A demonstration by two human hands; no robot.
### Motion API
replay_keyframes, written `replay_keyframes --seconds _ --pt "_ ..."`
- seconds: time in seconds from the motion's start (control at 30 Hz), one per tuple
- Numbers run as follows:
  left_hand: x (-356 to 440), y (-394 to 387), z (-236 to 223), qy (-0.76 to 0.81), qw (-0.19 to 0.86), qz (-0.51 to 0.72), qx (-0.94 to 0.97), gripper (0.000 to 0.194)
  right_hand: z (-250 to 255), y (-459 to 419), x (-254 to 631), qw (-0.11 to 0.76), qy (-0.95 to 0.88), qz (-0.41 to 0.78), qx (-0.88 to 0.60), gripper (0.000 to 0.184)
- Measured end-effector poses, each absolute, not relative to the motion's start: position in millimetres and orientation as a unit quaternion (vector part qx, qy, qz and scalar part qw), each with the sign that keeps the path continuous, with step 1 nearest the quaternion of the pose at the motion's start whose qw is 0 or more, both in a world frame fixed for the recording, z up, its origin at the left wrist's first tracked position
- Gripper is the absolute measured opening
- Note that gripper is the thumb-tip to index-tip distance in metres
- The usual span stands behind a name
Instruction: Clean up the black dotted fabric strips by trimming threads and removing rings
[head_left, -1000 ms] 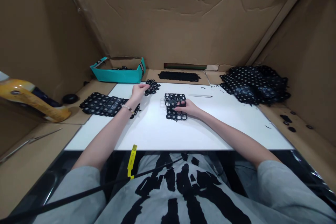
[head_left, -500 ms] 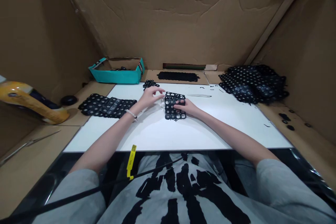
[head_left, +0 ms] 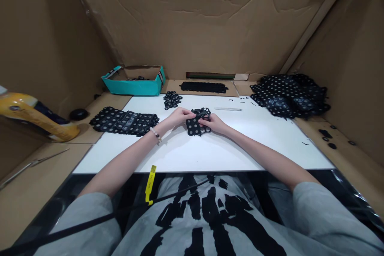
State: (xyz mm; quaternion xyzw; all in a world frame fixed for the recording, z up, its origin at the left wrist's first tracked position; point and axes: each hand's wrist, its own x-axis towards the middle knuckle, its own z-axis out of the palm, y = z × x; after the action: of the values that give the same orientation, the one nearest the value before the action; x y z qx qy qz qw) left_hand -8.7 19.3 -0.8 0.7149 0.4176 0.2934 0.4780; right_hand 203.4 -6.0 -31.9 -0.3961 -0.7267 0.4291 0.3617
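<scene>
Both my hands meet at the middle of the white board (head_left: 228, 148). My left hand (head_left: 178, 117) and my right hand (head_left: 212, 122) pinch opposite sides of a black ring-mesh piece with pale dots (head_left: 194, 126). Its far edge looks ruffled, and my fingers hide part of it. A small cluster of black rings (head_left: 172, 100) lies beyond my left hand, apart from it. A thin metal strip (head_left: 228, 109) lies beyond my right hand.
A dotted black stack (head_left: 124, 121) lies left of my hands, and a larger heap (head_left: 288, 96) sits at the right. A black strip (head_left: 203, 87) and a teal box (head_left: 132, 82) stand at the back. Cardboard walls surround the board.
My left hand has moved right and taken hold of the mesh piece. The piece now shows pale dots and is no longer lying flat as an open grid.
</scene>
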Motion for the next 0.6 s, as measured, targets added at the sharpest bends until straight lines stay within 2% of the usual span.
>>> replay_keyframes --seconds 0.17,0.23,0.33,0.43,0.5,0.6 --pt "-10.4 36.5 -12.0 0.496 0.537 0.41 0.545 0.034 -35.4 0.0 201.7 0.359 -0.702 0.429 -0.44 0.044" --pt "-24.4 49.9 -10.5 0.536 0.49 0.483 0.489 0.034 -37.3 0.1 203.4 0.348 -0.708 0.438 -0.431 0.043" --pt "-54.5 70.6 -7.0 0.592 0.354 0.559 0.46 0.032 -40.5 -1.1 205.9 0.344 -0.706 0.463 -0.41 0.043" --pt "-76.3 83.9 -8.9 0.598 0.32 0.549 0.488 0.032 -42.4 -1.3 206.4 0.353 -0.685 0.485 -0.413 0.044" --pt "-80.5 85.9 -10.9 0.596 0.302 0.52 0.532 0.038 -42.6 -1.0 205.9 0.359 -0.678 0.489 -0.415 0.045" --pt "-73.8 77.0 -7.6 0.584 0.205 0.469 0.629 0.044 -41.3 -1.1 204.6 0.359 -0.679 0.486 -0.418 0.045"
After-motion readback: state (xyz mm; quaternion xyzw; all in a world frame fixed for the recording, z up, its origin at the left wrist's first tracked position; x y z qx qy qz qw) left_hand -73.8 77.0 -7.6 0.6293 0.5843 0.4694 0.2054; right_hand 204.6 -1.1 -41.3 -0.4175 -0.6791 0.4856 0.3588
